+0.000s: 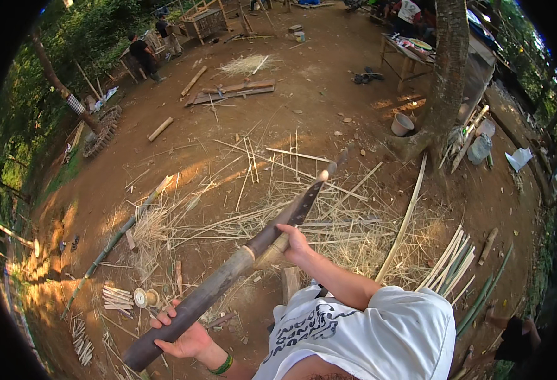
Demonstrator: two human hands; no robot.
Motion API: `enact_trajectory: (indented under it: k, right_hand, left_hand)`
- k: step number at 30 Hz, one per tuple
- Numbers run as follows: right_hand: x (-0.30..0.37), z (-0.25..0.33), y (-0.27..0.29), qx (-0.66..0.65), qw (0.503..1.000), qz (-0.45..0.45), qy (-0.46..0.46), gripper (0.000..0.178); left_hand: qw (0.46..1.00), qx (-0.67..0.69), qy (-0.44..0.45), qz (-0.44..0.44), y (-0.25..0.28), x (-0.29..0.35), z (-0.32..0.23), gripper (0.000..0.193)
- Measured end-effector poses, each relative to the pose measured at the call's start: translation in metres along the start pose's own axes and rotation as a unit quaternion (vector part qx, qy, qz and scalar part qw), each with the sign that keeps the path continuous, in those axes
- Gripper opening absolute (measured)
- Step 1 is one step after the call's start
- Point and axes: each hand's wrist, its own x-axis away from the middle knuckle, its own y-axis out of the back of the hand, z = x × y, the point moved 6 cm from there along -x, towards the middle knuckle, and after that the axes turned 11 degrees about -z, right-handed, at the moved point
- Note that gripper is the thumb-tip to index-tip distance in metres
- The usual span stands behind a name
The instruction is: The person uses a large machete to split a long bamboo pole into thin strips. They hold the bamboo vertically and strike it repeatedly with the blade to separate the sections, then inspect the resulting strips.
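Observation:
A thick dark bamboo pole (pixel 208 291) runs diagonally in front of me, from the lower left up to the middle. My left hand (pixel 186 337) grips its near end, fingers on one side and thumb on the other. A pale joint ring (pixel 248 252) marks the pole midway. My right hand (pixel 294 244) is closed around a tan, handle-like piece (pixel 267 256) beside the pole, fingertips against the pole. Past my right hand, the pole narrows to a pale cut tip (pixel 323 175). A blurred grey, blade-like shape (pixel 341 158) shows beyond; whether it joins the handle-like piece is unclear.
Bamboo strips and shavings (pixel 348 237) litter the ground ahead. A wooden spool (pixel 145 297) and a stack of short sticks (pixel 117 299) lie left. A long green pole (pixel 110 244) slants beyond them. Right are split strips (pixel 446 263), a tree (pixel 446 76) and a bucket (pixel 402 124). People (pixel 144 57) are farther off.

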Motion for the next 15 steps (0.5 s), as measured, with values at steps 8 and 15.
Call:
enact_trajectory:
  k: [8,15]
  right_hand:
    - [-0.113,0.072,-0.083,0.077,0.993,0.013,0.092,0.017]
    - [-0.236,0.147,-0.015,0.293,0.940,-0.065,0.160,0.010]
  left_hand:
    - [0.977,-0.091,0.138,-0.137,0.066,-0.044,0.122,0.072]
    - [0.939,0.034,0.309,-0.145,0.153,-0.140,0.367,0.050]
